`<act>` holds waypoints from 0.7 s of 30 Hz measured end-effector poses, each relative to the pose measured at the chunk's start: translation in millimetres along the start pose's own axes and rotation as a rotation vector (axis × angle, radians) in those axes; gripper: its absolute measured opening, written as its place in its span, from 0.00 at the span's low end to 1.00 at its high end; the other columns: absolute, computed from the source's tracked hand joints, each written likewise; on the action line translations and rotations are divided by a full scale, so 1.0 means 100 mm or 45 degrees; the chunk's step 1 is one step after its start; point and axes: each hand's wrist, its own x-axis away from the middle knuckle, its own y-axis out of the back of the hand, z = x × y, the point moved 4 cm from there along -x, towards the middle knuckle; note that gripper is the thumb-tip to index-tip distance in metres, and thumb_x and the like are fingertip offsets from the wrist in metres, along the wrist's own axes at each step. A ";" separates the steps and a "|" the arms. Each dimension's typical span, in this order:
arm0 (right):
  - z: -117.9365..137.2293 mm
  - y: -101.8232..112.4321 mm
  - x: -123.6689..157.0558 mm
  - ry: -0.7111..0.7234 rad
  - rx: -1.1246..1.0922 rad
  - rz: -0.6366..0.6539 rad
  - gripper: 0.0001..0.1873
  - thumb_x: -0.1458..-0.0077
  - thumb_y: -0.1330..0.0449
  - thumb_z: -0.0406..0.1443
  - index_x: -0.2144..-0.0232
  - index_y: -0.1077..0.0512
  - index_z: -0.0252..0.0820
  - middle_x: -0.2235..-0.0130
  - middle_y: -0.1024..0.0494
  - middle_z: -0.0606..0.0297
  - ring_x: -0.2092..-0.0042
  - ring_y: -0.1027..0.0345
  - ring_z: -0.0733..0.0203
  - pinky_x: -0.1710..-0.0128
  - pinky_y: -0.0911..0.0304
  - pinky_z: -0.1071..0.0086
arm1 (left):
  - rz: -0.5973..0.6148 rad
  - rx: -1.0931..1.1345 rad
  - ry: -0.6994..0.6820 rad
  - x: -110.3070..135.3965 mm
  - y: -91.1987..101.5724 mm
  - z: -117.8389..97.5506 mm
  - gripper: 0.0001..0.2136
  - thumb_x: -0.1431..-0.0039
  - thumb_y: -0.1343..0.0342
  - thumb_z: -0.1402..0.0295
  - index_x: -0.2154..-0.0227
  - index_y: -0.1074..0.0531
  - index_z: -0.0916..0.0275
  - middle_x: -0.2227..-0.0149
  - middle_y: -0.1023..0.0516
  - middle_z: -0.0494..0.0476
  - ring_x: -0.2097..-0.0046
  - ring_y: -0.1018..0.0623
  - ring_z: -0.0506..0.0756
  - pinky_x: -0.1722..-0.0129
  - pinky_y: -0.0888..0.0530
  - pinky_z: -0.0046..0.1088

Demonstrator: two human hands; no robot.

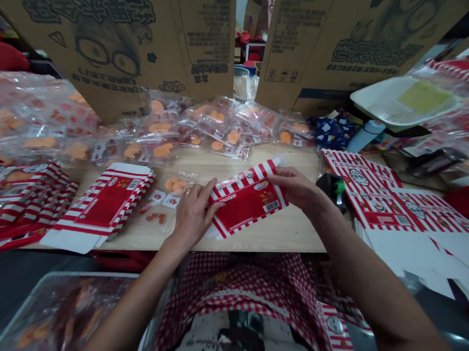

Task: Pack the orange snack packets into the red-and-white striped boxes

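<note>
Gripped the striped carton (244,204) endwise in left hand (194,211) and right hand (296,188). Seemed light, creasable, best held by edges.

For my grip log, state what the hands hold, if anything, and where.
A rectangular red-and-white striped cardboard box: the left hand holds its left end, the right hand its right end, near the top.

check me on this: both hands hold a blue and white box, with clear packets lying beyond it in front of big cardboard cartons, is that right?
Not quite: the box is red and white, not blue and white, as the head view shows. The left hand and right hand do hold it, with clear packets beyond it in front of big cardboard cartons.
</note>
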 end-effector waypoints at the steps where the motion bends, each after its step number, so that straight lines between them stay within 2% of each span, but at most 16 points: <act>1: -0.03 -0.01 0.05 -0.077 0.099 0.081 0.18 0.55 0.27 0.42 0.63 0.19 0.38 0.62 0.15 0.57 0.63 0.21 0.55 0.59 0.25 0.62 | 0.033 0.084 -0.039 0.00 0.00 0.03 0.25 0.33 0.48 0.56 0.37 0.35 0.60 0.55 0.26 0.62 0.54 0.26 0.60 0.52 0.29 0.38; 3: -0.12 -0.02 0.14 -0.236 0.318 0.243 0.16 0.54 0.27 0.41 0.62 0.19 0.39 0.61 0.16 0.58 0.63 0.21 0.54 0.60 0.25 0.62 | 0.096 0.235 -0.111 -0.01 -0.01 0.06 0.23 0.32 0.48 0.58 0.38 0.35 0.58 0.58 0.28 0.58 0.57 0.27 0.57 0.54 0.29 0.34; 5: -0.20 -0.04 0.22 -0.294 0.397 0.313 0.15 0.55 0.27 0.39 0.63 0.18 0.39 0.60 0.16 0.59 0.62 0.21 0.54 0.60 0.25 0.61 | 0.134 0.297 -0.186 -0.02 -0.02 0.07 0.21 0.32 0.48 0.59 0.39 0.33 0.55 0.57 0.27 0.58 0.55 0.28 0.57 0.53 0.31 0.34; 8: -0.30 -0.11 0.27 -0.261 0.150 0.277 0.18 0.56 0.28 0.39 0.61 0.19 0.39 0.59 0.16 0.57 0.59 0.21 0.52 0.55 0.26 0.58 | 0.164 0.220 -0.306 -0.03 -0.01 0.05 0.23 0.32 0.49 0.56 0.37 0.34 0.54 0.48 0.25 0.62 0.47 0.29 0.61 0.45 0.38 0.41; 10: -0.38 -0.19 0.30 -0.261 -0.047 0.271 0.19 0.56 0.28 0.41 0.60 0.20 0.39 0.60 0.16 0.56 0.57 0.21 0.50 0.52 0.28 0.55 | 0.211 0.158 -0.373 -0.02 -0.01 0.03 0.30 0.36 0.45 0.50 0.34 0.38 0.55 0.42 0.27 0.65 0.41 0.33 0.66 0.41 0.44 0.46; 12: -0.44 -0.27 0.31 -0.265 -0.134 0.285 0.20 0.56 0.29 0.42 0.60 0.20 0.39 0.61 0.16 0.56 0.58 0.21 0.48 0.52 0.28 0.53 | 0.260 0.164 -0.391 -0.01 -0.02 0.01 0.35 0.41 0.42 0.46 0.34 0.38 0.56 0.41 0.26 0.66 0.40 0.32 0.67 0.40 0.45 0.46; 14: -0.43 -0.31 0.30 -0.240 -0.085 0.267 0.21 0.56 0.29 0.43 0.60 0.20 0.38 0.62 0.17 0.56 0.59 0.21 0.48 0.54 0.28 0.54 | 0.315 0.209 -0.325 0.00 -0.05 0.00 0.28 0.40 0.41 0.48 0.41 0.29 0.55 0.49 0.20 0.63 0.48 0.24 0.63 0.45 0.38 0.40; 16: -0.34 -0.29 0.27 -0.184 0.155 0.237 0.21 0.57 0.29 0.43 0.61 0.20 0.38 0.63 0.17 0.57 0.61 0.22 0.50 0.59 0.28 0.58 | 0.379 0.233 -0.188 0.00 -0.09 0.03 0.17 0.37 0.44 0.51 0.55 0.20 0.54 0.63 0.16 0.58 0.63 0.21 0.57 0.58 0.33 0.31; 18: -0.18 -0.21 0.22 -0.035 0.550 0.119 0.17 0.54 0.29 0.43 0.65 0.20 0.38 0.67 0.18 0.60 0.65 0.25 0.53 0.63 0.30 0.62 | 0.383 0.277 -0.032 0.00 -0.12 0.07 0.16 0.36 0.46 0.52 0.66 0.17 0.55 0.74 0.19 0.53 0.73 0.25 0.54 0.69 0.35 0.27; 19: -0.07 -0.15 0.21 0.097 0.734 -0.034 0.15 0.51 0.31 0.44 0.66 0.21 0.38 0.68 0.19 0.60 0.65 0.27 0.54 0.63 0.31 0.62 | 0.337 0.325 0.048 0.00 -0.12 0.09 0.17 0.36 0.46 0.53 0.69 0.18 0.57 0.77 0.22 0.52 0.75 0.27 0.53 0.72 0.37 0.26; 21: 0.12 0.00 0.23 0.415 0.915 -0.528 0.15 0.45 0.36 0.47 0.64 0.22 0.41 0.66 0.21 0.60 0.61 0.28 0.53 0.59 0.33 0.61 | 0.154 0.494 0.213 0.01 -0.10 0.13 0.18 0.36 0.45 0.54 0.73 0.19 0.59 0.79 0.24 0.50 0.76 0.29 0.52 0.74 0.38 0.24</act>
